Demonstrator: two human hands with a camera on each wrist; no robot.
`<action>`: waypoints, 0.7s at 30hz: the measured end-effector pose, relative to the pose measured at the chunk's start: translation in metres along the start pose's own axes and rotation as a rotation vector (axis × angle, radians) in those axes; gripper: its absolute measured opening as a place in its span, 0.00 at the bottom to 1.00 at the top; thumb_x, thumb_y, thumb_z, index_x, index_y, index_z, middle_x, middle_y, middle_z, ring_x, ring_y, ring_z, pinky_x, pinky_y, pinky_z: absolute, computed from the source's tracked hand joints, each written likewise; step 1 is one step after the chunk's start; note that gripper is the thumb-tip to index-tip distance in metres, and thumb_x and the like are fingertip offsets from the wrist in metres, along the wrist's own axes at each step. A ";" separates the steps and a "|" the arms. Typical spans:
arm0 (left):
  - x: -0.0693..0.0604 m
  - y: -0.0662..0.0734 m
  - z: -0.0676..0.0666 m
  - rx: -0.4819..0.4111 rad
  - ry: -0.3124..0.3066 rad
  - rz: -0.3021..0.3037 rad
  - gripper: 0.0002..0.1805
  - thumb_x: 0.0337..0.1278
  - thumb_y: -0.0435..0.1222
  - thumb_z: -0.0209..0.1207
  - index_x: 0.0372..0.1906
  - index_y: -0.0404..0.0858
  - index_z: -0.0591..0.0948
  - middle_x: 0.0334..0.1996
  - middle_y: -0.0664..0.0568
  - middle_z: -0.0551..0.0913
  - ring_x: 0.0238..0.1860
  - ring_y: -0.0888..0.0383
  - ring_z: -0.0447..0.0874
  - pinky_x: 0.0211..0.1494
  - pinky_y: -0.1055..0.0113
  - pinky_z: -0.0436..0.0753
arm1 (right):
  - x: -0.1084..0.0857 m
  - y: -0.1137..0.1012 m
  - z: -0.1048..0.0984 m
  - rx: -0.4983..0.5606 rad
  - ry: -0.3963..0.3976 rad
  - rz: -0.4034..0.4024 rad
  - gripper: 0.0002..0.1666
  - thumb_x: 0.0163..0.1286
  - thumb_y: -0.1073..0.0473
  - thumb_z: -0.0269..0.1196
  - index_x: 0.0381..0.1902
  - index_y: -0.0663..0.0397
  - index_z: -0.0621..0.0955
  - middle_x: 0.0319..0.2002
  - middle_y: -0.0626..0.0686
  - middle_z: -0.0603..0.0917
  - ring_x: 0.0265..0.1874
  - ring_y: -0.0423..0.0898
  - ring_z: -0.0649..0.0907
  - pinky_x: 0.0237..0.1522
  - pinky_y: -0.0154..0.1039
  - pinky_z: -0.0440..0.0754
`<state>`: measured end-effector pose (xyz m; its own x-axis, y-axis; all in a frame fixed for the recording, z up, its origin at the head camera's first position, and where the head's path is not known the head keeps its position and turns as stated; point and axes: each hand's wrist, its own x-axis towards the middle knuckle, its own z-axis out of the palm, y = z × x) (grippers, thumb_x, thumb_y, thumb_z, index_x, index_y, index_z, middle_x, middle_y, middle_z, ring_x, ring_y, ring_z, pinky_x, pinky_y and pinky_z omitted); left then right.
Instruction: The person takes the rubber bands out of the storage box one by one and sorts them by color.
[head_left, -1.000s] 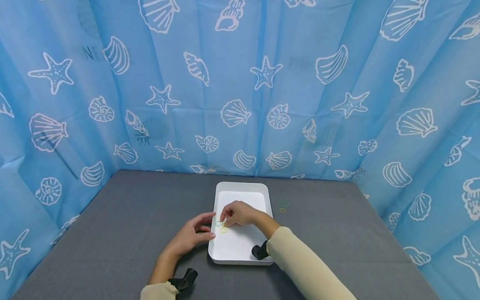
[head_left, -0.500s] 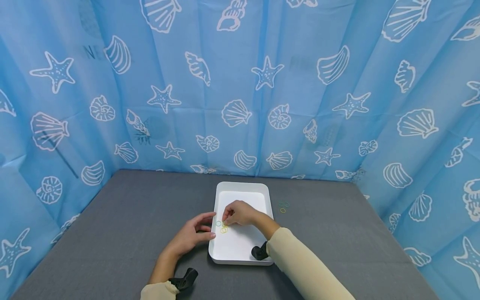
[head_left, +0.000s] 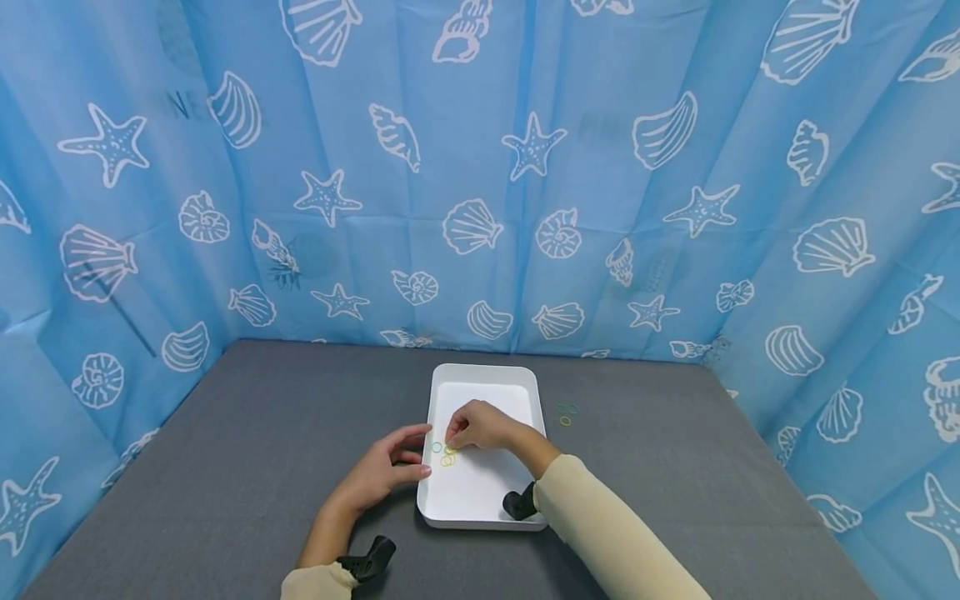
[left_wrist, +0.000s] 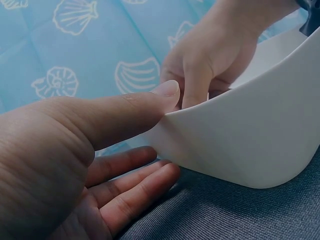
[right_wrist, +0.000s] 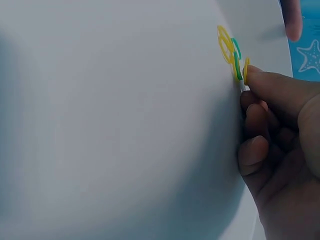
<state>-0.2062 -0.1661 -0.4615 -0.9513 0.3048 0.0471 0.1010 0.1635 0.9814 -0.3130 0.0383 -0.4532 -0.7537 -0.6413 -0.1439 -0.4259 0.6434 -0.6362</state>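
A white tray (head_left: pixel 487 500) lies on the grey table. Over its left part my right hand (head_left: pixel 477 427) reaches down, thumb and fingertips together. In the right wrist view the thumb and finger pinch a small yellow rubber band (right_wrist: pixel 246 71), which stands upright at the tips. Close by on the tray floor are overlapping yellow rubber bands (right_wrist: pixel 224 44) and a green rubber band (right_wrist: pixel 237 65). My left hand (head_left: pixel 382 471) is at the tray's left side. Its thumb rests against the rim in the left wrist view, with the other fingers extended beside the outer wall.
Right of the tray, two green rubber bands (head_left: pixel 573 408) and another yellow rubber band (head_left: pixel 566 421) lie on the grey table (head_left: pixel 652 467). A blue curtain (head_left: pixel 480 275) with white shells and starfish hangs behind the table and along its sides.
My right hand has shifted very slightly to the right, still low over the rubber bands in the tray. The left hand and the tray have stayed in place.
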 end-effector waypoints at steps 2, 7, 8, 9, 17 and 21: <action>0.002 -0.004 0.000 0.001 0.005 -0.004 0.33 0.57 0.27 0.65 0.68 0.29 0.67 0.59 0.30 0.72 0.47 0.46 0.78 0.44 0.61 0.79 | 0.000 0.001 -0.001 0.017 0.006 0.001 0.07 0.63 0.64 0.68 0.25 0.51 0.84 0.20 0.43 0.79 0.22 0.38 0.73 0.27 0.32 0.70; 0.005 -0.012 0.000 0.021 0.014 -0.014 0.34 0.57 0.28 0.65 0.69 0.31 0.67 0.60 0.32 0.72 0.48 0.47 0.78 0.44 0.61 0.78 | -0.002 0.003 -0.003 0.085 0.033 0.017 0.07 0.64 0.65 0.66 0.25 0.53 0.83 0.18 0.45 0.77 0.18 0.39 0.72 0.21 0.32 0.69; 0.004 -0.011 0.001 0.021 0.014 -0.014 0.34 0.58 0.28 0.65 0.69 0.31 0.67 0.60 0.32 0.72 0.48 0.47 0.78 0.44 0.61 0.78 | -0.003 0.003 -0.003 0.095 0.039 0.018 0.07 0.64 0.65 0.66 0.25 0.54 0.83 0.18 0.46 0.77 0.17 0.39 0.72 0.20 0.33 0.68; 0.004 -0.009 0.001 0.020 0.013 -0.014 0.34 0.58 0.28 0.65 0.69 0.31 0.67 0.60 0.32 0.72 0.48 0.48 0.78 0.45 0.61 0.78 | -0.004 0.003 -0.004 0.106 0.043 0.023 0.07 0.64 0.65 0.66 0.26 0.55 0.83 0.18 0.47 0.77 0.17 0.40 0.72 0.20 0.33 0.68; 0.005 -0.011 -0.001 0.009 0.006 -0.010 0.34 0.57 0.27 0.65 0.68 0.29 0.67 0.59 0.31 0.72 0.47 0.46 0.78 0.44 0.60 0.78 | -0.010 0.002 -0.013 0.128 0.076 0.009 0.07 0.68 0.64 0.63 0.28 0.56 0.82 0.22 0.51 0.79 0.19 0.42 0.74 0.22 0.34 0.70; 0.011 -0.026 -0.002 0.019 0.014 -0.012 0.35 0.57 0.29 0.65 0.69 0.32 0.67 0.60 0.33 0.72 0.47 0.48 0.78 0.44 0.60 0.79 | -0.015 0.003 -0.021 0.128 0.115 -0.019 0.06 0.68 0.65 0.63 0.30 0.57 0.83 0.25 0.54 0.81 0.19 0.42 0.75 0.23 0.35 0.72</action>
<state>-0.2198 -0.1690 -0.4857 -0.9563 0.2898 0.0379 0.0947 0.1848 0.9782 -0.3141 0.0586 -0.4373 -0.8015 -0.5961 -0.0485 -0.3789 0.5688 -0.7300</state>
